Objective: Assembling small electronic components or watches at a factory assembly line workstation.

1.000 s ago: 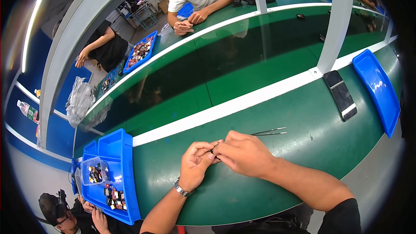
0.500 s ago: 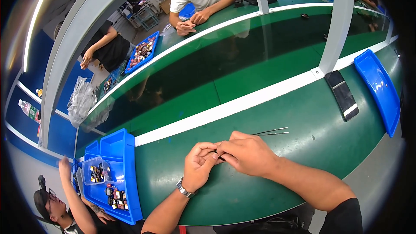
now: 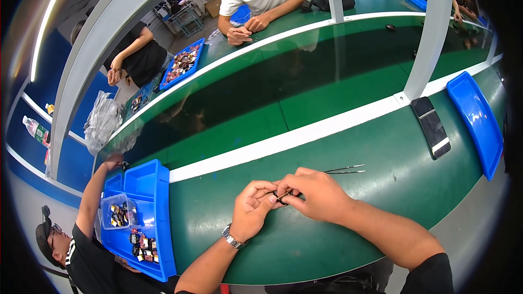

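Note:
In front of me, both hands meet over the green table. My left hand [image 3: 254,207], with a metal watch [image 3: 233,237] on its wrist, pinches a small black part [image 3: 279,198] between thumb and fingers. The fingers of my right hand [image 3: 318,196] are closed at the part's right side, where a thin tan sliver shows. Fingers hide most of the part, so its kind cannot be made out. Beyond my right hand stretch two thin dark strands [image 3: 346,171] with pale tips; whether they are held or lie on the table is unclear.
At left, a blue divided tray [image 3: 166,212] contains a clear box [image 3: 131,220] and several small parts. A black phone-like slab [image 3: 430,125] and a blue tray [image 3: 479,125] are at right. A white rail [image 3: 305,135] crosses beyond my hands. Co-workers sit left and opposite.
My right fingers have shifted slightly on the small part, and more of it shows. At left, the co-worker's raised arm has come down and reaches behind the blue divided tray.

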`<state>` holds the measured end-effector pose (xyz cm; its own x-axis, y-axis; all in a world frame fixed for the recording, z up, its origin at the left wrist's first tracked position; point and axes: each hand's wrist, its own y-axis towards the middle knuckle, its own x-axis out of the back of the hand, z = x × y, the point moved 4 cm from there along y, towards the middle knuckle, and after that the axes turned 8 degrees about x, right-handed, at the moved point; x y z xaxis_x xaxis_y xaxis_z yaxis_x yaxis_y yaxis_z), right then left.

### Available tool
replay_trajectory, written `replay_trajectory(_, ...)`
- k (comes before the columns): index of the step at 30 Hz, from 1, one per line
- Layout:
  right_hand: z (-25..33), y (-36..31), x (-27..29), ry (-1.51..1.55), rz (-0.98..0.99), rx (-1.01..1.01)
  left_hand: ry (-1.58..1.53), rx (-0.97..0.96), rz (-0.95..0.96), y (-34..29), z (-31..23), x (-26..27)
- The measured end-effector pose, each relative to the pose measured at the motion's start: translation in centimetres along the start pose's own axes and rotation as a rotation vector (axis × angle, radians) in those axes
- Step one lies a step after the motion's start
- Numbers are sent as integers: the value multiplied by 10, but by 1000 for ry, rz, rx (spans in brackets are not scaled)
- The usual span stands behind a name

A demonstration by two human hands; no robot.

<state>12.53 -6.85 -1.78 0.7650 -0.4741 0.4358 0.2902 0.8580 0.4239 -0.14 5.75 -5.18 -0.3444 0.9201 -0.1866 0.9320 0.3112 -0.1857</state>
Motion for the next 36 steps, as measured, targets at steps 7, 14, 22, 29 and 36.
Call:
replay_trajectory(7, 2, -2, -5, -146, -78, 84, 5, 5, -9, -1, -1, 0)
replay_trajectory(14, 9, -2, -7, -218, -10, 129, -6, -33, -5, -1, -2, -1)
replay_trajectory(22, 8, -1, -2, -192, -87, 237, -39, -21, 3, -1, -4, 0)
replay_trajectory(29, 9, -2, -1, -233, -27, 274, -68, -12, -7, -2, -3, 2)
replay_trajectory(36, 6, -10, -9, -533, 10, 392, 29, -88, -44, 5, -1, 2)
